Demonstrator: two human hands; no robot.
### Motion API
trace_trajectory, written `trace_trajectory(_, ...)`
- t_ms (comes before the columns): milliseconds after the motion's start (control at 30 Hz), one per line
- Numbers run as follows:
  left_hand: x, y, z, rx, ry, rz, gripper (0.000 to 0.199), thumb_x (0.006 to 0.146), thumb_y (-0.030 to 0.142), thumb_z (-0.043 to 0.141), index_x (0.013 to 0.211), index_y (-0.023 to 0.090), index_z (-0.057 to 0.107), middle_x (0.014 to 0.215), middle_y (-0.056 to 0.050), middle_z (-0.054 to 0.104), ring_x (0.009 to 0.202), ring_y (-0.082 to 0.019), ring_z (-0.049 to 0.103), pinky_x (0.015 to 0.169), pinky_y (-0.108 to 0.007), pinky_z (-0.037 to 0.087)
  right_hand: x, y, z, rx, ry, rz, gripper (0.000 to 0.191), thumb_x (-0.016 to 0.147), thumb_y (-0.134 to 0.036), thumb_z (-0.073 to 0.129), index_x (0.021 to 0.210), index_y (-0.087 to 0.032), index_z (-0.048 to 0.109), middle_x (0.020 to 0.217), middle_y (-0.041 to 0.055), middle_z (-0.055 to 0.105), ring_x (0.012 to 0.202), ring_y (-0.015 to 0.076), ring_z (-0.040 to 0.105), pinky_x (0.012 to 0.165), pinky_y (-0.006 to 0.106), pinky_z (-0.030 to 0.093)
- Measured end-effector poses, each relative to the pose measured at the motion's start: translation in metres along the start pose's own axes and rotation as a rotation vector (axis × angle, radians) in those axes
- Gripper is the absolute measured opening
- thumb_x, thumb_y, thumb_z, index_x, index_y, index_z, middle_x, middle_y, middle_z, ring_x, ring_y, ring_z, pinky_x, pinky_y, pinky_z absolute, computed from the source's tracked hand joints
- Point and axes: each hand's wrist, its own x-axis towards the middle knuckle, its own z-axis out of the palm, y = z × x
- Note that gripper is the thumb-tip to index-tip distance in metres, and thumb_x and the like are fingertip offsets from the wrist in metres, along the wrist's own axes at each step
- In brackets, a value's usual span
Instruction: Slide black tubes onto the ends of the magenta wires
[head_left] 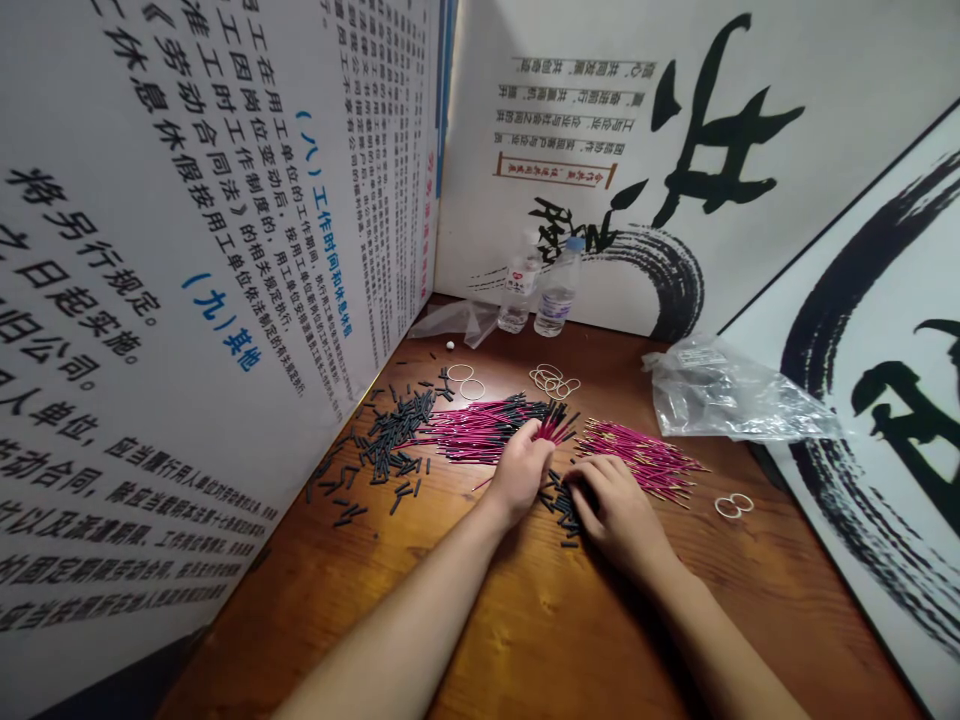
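My left hand [523,468] is closed around a small bundle of thin pink wires [556,424], whose ends fan out past the fingers, some of them black. Beside it, my right hand [621,505] is bent over a small heap of short black tubes [561,508]. Its fingers are curled in, with the tips hidden among the tubes; what they pinch, if anything, cannot be made out. Behind the left hand lies a pile of pink wires with black ends [472,430]. To the right rests another pile of pink wires with pale ends [637,458].
A larger scatter of black tubes [394,435] spreads over the left side of the brown table [480,620]. Rubber bands [553,381] lie behind the wires. Two plastic bottles [556,295] stand at the back by printed wall panels. A clear plastic bag [727,390] sits back right.
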Motion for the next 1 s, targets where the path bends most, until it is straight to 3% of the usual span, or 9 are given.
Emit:
trace_trajectory(267,0.000,-0.001,-0.001,0.051,-0.010,0.019,0.024,0.071,0.022,0.055,0.070,0.021,0.031,0.049,0.011,0.027,0.043,-0.004,0.017,0.043,-0.020,0.012,0.002,-0.003,-0.005,0.122,0.165,0.008,0.007,0.088,-0.018,0.048,0.089,-0.020,0.055,0.087,0.0067,0.062,0.087,0.0220,0.054,0.080,0.037,0.046)
trace_trajectory(400,0.001,-0.002,0.001,0.123,-0.043,0.079,0.011,0.073,0.020,0.055,0.075,0.018,0.044,0.056,0.008,0.038,0.050,-0.005,0.032,0.049,-0.017,0.026,0.000,0.001,-0.006,0.194,0.328,0.058,0.009,0.087,-0.019,0.051,0.091,-0.021,0.059,0.084,0.0054,0.064,0.081,0.0208,0.057,0.073,0.035,0.048)
trace_trajectory(500,0.003,-0.006,0.001,0.198,-0.094,0.143,0.009,0.076,0.018,0.054,0.083,0.016,0.051,0.070,0.003,0.050,0.063,-0.007,0.043,0.061,-0.018,0.035,-0.001,0.006,-0.006,0.202,0.382,0.113,0.010,0.087,-0.021,0.053,0.092,-0.022,0.061,0.085,0.0052,0.064,0.081,0.0206,0.057,0.072,0.035,0.047)
trace_trajectory(633,0.004,-0.009,0.001,0.290,-0.116,0.125,0.007,0.075,0.015,0.053,0.082,0.014,0.052,0.072,0.003,0.050,0.063,-0.007,0.040,0.060,-0.019,0.033,-0.002,0.008,-0.006,0.242,0.405,0.182,0.011,0.088,-0.022,0.052,0.092,-0.021,0.062,0.088,0.0054,0.064,0.083,0.0203,0.058,0.072,0.034,0.047)
trace_trajectory(767,0.003,-0.008,0.002,0.319,-0.126,0.103,0.004,0.075,0.015,0.053,0.076,0.015,0.049,0.070,0.003,0.047,0.062,-0.007,0.038,0.060,-0.020,0.032,-0.004,0.006,-0.006,0.349,0.514,0.253,0.012,0.088,-0.021,0.053,0.095,-0.020,0.062,0.090,0.0052,0.063,0.083,0.0189,0.059,0.074,0.033,0.048)
trace_trajectory(867,0.002,-0.007,0.001,0.377,-0.124,0.105,0.006,0.077,0.018,0.053,0.074,0.016,0.048,0.069,0.003,0.046,0.062,-0.008,0.038,0.060,-0.020,0.031,-0.005,0.004,-0.007,0.371,0.574,0.245,0.012,0.087,-0.021,0.054,0.095,-0.020,0.062,0.090,0.0056,0.063,0.084,0.0192,0.060,0.076,0.035,0.049)
trace_trajectory(1000,0.002,-0.008,0.000,0.432,-0.118,0.117,0.009,0.077,0.020,0.053,0.072,0.017,0.046,0.066,0.004,0.042,0.061,-0.008,0.035,0.058,-0.021,0.030,-0.005,0.002,-0.008,0.372,0.560,0.228,0.013,0.087,-0.021,0.053,0.096,-0.020,0.063,0.091,0.0061,0.064,0.085,0.0198,0.060,0.076,0.036,0.050)
